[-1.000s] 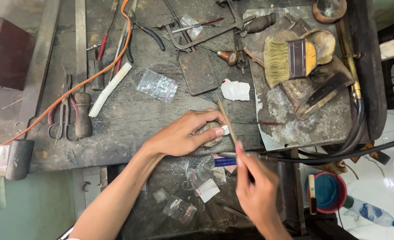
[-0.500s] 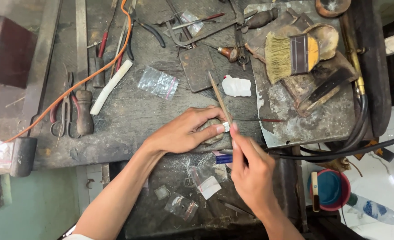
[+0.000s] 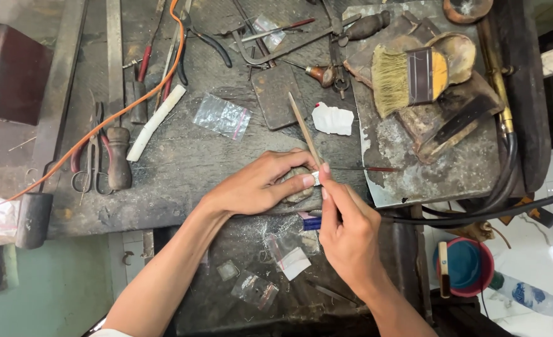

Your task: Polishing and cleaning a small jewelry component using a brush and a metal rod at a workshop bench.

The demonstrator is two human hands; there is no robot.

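Right hand (image 3: 350,234) has moved up to the bench edge since a second ago, pinching a thin file (image 3: 305,130) angled across the small pale workpiece (image 3: 316,178), which the left hand (image 3: 261,185) grips against a worn bench peg (image 3: 298,187), apparently to steady it.

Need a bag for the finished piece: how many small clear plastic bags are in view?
3 clearly: one bag above the left hand, one and another on the lower shelf. More may lie among the tools.
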